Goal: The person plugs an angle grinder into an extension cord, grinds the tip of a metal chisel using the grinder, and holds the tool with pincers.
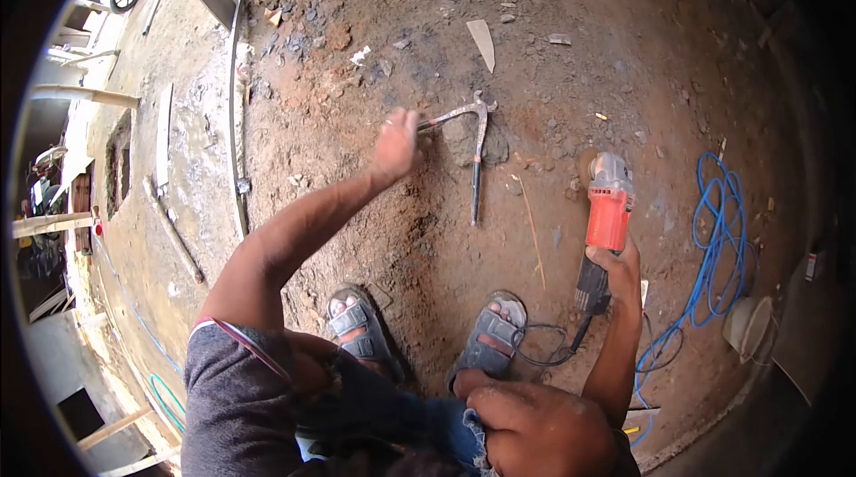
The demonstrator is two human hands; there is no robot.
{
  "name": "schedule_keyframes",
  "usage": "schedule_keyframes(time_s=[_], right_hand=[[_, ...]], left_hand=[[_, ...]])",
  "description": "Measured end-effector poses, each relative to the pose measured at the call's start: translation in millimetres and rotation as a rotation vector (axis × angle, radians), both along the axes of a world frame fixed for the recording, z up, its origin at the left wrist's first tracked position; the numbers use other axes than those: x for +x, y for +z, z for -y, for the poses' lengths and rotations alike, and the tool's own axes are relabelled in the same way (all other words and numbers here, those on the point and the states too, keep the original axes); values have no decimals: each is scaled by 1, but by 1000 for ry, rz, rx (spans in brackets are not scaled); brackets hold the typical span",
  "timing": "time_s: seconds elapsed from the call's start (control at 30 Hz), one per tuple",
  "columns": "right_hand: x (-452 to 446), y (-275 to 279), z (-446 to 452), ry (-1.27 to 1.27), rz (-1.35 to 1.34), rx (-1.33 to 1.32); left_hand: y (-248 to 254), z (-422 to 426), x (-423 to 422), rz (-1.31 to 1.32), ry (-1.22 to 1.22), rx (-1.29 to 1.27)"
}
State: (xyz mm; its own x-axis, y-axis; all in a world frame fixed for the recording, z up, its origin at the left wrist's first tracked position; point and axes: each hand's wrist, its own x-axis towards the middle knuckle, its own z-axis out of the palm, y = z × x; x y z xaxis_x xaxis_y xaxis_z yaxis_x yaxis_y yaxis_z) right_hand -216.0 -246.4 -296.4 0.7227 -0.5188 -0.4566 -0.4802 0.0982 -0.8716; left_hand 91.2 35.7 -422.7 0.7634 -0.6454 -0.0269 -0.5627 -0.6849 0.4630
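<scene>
My left hand [398, 149] is closed around the end of one handle of what look like metal pincers [480, 129]. Their two dark-gripped handles are spread wide apart, the other pointing toward my feet, and the jaws lie over a flat stone [457, 140] on the ground. Slight blur covers my left fingers. In my right hand [619, 267] is a red angle grinder [608, 214], its fingers wrapped round the dark rear body. The grinder's head points away from me, with a brownish disc [588, 168] at its left side. A black cord [575, 343] trails from its back end.
Sandalled feet stand on rough dirt below the tools. A tangled blue hose or cable [720, 218] lies at the right, near a pale bucket-like container [749, 330]. A pointed tile shard [481, 43] lies ahead. Long metal strip [234, 120] and wooden stick [176, 236] are at the left.
</scene>
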Motion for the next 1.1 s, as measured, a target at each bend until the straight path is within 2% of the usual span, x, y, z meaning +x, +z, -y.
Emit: schedule_keyframes(time_s=[0.03, 0.13, 0.23, 0.33, 0.43, 0.53, 0.67, 0.73, 0.83, 0.97, 1.0, 1.1], right_hand=[[0, 1, 0, 6, 1, -1], [4, 0, -1, -13, 32, 17], [8, 8, -6, -17, 42, 39], [5, 6, -3, 21, 51, 8], [2, 4, -1, 18, 71, 4], [0, 3, 1, 42, 65, -20], [4, -2, -2, 69, 66, 10], [6, -15, -5, 54, 80, 82], [22, -6, -13, 159, 38, -13], [37, -24, -24, 207, 22, 1], [42, -24, -28, 215, 23, 7], [50, -30, -38, 226, 13, 6]], left_hand=[[3, -4, 11, 131, 14, 25], [-20, -16, 43, 102, -212, 393], [-60, -26, 59, 369, -352, 296], [-1, -18, 68, -333, -161, 300], [31, -37, 85, -154, -293, 298], [85, -50, 90, -51, -398, 337], [139, -49, 79, 192, -555, 252], [158, -35, 66, 186, -526, 361], [186, -6, 42, 244, -510, 547], [198, 17, 24, 386, -561, 707], [209, 27, 14, 377, -554, 854], [203, 26, 6, 483, -606, 734]])
